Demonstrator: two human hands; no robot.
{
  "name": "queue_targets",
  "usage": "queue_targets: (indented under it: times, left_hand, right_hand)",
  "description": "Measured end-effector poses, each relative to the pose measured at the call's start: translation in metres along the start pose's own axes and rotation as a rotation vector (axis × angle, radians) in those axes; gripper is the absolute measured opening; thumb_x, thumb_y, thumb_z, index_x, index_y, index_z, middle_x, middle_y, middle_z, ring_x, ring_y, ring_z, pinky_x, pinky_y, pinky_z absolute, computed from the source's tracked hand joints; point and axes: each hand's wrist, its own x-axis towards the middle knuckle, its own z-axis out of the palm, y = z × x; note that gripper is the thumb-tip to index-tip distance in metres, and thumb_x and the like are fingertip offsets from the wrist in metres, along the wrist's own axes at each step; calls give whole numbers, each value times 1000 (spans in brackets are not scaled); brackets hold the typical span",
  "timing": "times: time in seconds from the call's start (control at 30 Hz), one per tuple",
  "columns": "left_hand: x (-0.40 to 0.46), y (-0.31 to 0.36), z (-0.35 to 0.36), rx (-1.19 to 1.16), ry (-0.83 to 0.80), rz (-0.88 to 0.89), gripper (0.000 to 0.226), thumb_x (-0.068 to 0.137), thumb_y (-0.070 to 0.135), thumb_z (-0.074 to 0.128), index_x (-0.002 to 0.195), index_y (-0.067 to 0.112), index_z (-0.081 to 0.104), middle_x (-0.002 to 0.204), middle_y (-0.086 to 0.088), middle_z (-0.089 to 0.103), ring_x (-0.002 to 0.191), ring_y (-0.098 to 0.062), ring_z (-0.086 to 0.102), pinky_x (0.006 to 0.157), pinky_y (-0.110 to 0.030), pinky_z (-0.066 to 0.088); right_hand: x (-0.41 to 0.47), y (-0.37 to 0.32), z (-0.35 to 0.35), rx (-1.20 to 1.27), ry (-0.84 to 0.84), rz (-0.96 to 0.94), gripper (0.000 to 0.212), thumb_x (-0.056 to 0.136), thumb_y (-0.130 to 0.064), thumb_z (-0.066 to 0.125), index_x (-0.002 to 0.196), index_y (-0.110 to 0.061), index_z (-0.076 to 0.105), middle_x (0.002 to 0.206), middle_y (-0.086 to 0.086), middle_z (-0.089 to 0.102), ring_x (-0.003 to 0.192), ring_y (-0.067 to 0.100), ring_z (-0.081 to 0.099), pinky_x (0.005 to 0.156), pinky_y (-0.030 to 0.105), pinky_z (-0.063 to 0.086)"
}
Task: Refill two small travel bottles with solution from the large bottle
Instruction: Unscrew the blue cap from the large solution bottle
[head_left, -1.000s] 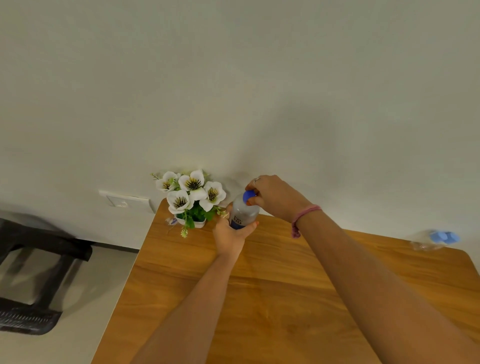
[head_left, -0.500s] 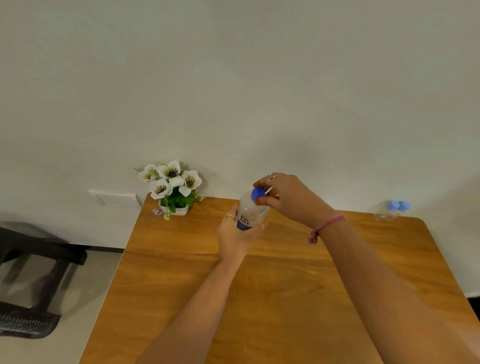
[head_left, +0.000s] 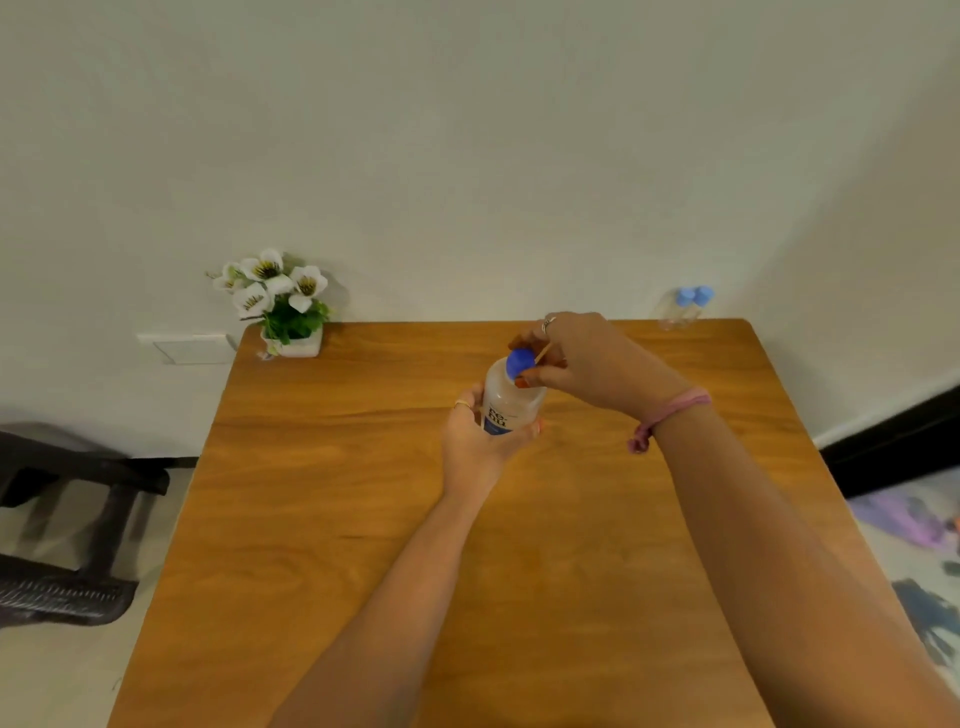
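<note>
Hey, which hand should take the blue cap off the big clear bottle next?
Right. The right hand already pinches the blue cap of the large clear plastic bottle, while the left hand wraps the bottle's body and steadies it above the wooden table.

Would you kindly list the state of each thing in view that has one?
Large bottle: capped, held above the table.
Blue cap: on, pinched by right hand.
Left hand: grip shut round bottle.
Right hand: grip shut on cap.
Small bottles: capped, upright, far corner.
</note>
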Motion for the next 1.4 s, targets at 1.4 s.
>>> queue_targets:
  times: [1.4]
  left_hand:
    - [-59, -85, 60, -8, 31, -101, 59, 60, 6, 89, 103, 20, 52, 94, 9, 63, 76, 10, 60, 66, -12, 49]
  right_hand:
    - [-50, 54, 59, -516, -242, -220, 43, 90, -15, 57, 132, -26, 49, 120, 2, 54, 100, 21, 58, 70, 27, 47]
